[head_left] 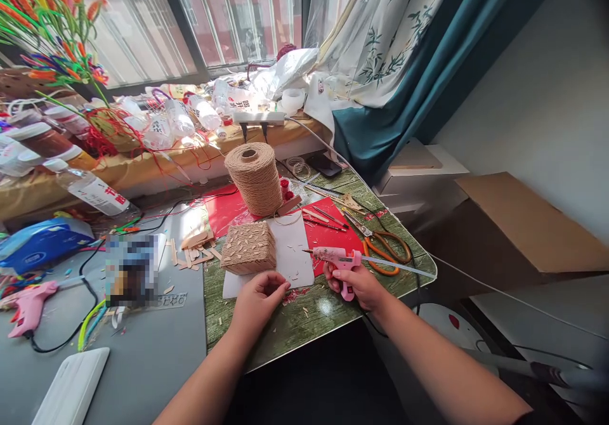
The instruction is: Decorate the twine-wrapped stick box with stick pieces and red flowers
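Observation:
My right hand (359, 283) is wrapped round the handle of a pink hot glue gun (333, 257). Its nozzle points left, and a long pale glue stick (394, 263) sticks out of the back. My left hand (259, 298) is closed, thumb and fingertips together near the table's front; whatever small thing may be between them does not show. Just beyond it stands a twine-covered box (248, 247) with small wooden chips scattered over its top. It sits partly on a white sheet (292, 250).
Behind the box stands a big twine spool (254, 177). Orange-handled scissors (385, 247) lie right of the glue gun, near pencils on red paper (333, 219). Wooden sticks (193, 254) lie to the left. A second pink glue gun (33, 307) rests at far left.

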Tool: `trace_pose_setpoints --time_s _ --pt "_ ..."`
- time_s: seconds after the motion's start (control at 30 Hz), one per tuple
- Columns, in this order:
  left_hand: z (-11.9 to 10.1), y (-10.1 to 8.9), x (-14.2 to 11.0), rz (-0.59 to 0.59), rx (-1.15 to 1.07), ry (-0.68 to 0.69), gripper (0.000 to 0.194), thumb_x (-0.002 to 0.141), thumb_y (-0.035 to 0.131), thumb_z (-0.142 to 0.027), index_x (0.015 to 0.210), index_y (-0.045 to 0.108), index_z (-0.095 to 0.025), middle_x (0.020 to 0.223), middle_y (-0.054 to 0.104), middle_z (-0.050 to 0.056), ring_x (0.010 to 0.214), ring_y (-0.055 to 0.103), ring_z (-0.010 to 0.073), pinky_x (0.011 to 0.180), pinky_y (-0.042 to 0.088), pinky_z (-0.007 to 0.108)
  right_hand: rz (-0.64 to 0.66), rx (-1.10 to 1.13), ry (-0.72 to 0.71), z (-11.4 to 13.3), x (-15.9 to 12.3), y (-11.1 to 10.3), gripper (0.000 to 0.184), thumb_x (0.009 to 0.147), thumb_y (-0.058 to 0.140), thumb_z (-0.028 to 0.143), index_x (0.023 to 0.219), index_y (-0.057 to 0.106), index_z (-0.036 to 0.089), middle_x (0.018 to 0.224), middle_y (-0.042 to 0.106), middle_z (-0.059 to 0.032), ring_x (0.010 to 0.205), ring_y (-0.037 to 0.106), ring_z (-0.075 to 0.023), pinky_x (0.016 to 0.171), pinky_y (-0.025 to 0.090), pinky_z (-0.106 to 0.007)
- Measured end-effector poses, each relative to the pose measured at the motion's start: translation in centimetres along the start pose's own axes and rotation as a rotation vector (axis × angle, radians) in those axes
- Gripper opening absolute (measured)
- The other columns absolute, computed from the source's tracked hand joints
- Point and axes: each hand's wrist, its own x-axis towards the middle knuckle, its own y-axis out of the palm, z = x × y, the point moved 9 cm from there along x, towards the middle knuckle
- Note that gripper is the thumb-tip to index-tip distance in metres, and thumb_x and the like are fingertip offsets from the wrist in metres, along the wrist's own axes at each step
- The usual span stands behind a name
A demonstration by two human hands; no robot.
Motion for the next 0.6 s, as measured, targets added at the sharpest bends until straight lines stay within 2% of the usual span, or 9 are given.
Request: trace_pose_setpoints --time_s 0.1,0.27,0.4,0.5,0.57,0.6 --pt "0.5 0.2 0.0 0.015 0.001 -0.009 0.026 0.089 0.070 -0.045 0.091 0.071 -0.019 0.079 0.073 0.002 0.069 0.066 0.0161 0.065 0.051 0.028 0.004 0.010 -0.006 0.0 0.0 -0.1 0.018 0.081 0.075 0.031 0.089 0.066 0.018 0.083 0.058 -0.0012 0.061 0.049 -0.0106 0.057 0.035 -0.025" --pt "1.1 0.2 0.3 -0.006 -0.019 0.002 0.027 0.088 0.070 -0.042 0.102 0.074 -0.019 0.091 0.077 0.005 0.076 0.071 0.0192 0.070 0.056 0.031 0.013 -0.060 -0.003 -0.5 -0.2 -0.3 0.019 0.083 0.075 0.032 0.092 0.068 0.017 0.086 0.059 -0.0021 0.064 0.051 -0.0111 0.057 0.037 -0.025" --pt "1.4 0.3 0.4 -0.015 -0.028 0.015 0.025 0.087 0.070 -0.040 0.101 0.075 -0.020 0.091 0.078 0.005 0.079 0.072 0.0198 0.072 0.058 0.031 0.039 -0.200 0.022 -1.0 -0.4 -0.4 0.019 0.085 0.073 0.034 0.093 0.071 0.018 0.077 0.058 -0.0001 0.058 0.048 -0.0102 0.050 0.034 -0.022" --pt "1.5 0.4 0.4 -0.012 -0.056 0.010 0.025 0.087 0.070 -0.040 0.101 0.073 -0.020 0.087 0.076 0.004 0.074 0.070 0.0186 0.069 0.057 0.030 0.113 -0.343 0.060 -1.3 -0.7 0.4 0.032 0.089 0.071 0.038 0.117 0.073 0.021 0.071 0.058 0.0020 0.050 0.043 -0.0093 0.043 0.034 -0.021" --pt "1.4 0.4 0.4 -0.009 -0.065 0.011 0.024 0.087 0.070 -0.040 0.099 0.072 -0.019 0.084 0.075 0.004 0.072 0.069 0.0179 0.067 0.057 0.029 0.184 -0.428 0.032 -0.8 -0.9 1.5 0.046 0.091 0.070 0.038 0.135 0.067 0.025 0.079 0.067 -0.0009 0.056 0.054 -0.0122 0.050 0.046 -0.023" --pt "1.4 0.4 0.4 -0.008 -0.065 0.014 0.024 0.087 0.070 -0.040 0.099 0.072 -0.019 0.083 0.074 0.004 0.072 0.069 0.0177 0.067 0.057 0.029 0.214 -0.465 -0.006 -0.4 -0.9 2.2 0.049 0.092 0.069 0.038 0.139 0.066 0.025 0.088 0.071 -0.0038 0.067 0.062 -0.0156 0.060 0.053 -0.026"
